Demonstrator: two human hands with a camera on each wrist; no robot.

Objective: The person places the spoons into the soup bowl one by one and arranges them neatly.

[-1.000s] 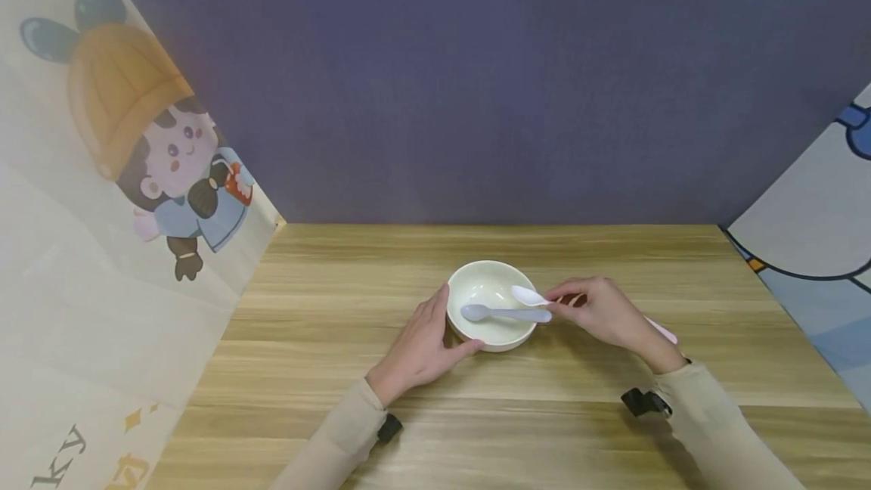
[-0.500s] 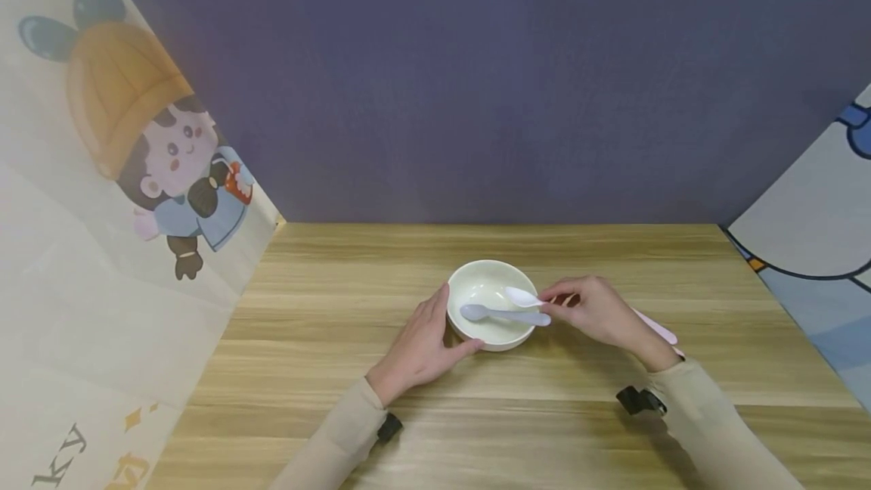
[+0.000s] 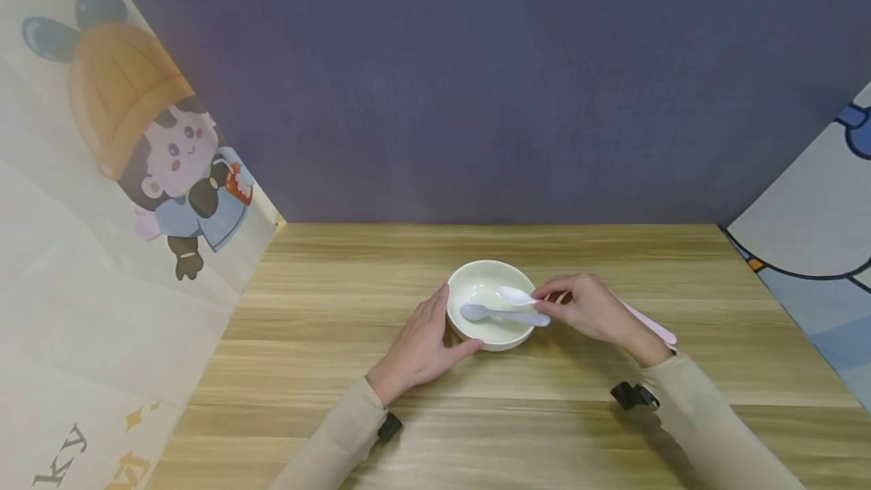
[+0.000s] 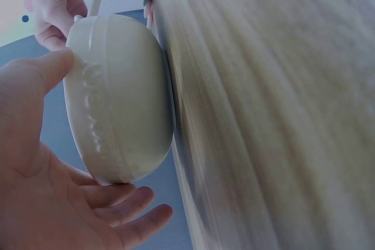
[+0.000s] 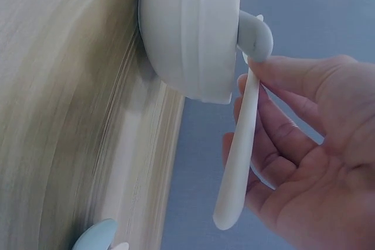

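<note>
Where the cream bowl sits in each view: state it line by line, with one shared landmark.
Head: cream bowl right of centre, below the middle.
Left wrist: cream bowl left of centre, seen side-on.
Right wrist: cream bowl at top centre, cut by the edge.
Shared landmark: right hand, seen in all three.

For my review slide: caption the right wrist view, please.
Right hand pinching a white spoon beside a cream bowl, a grey spoon jutting past its rim.
</note>
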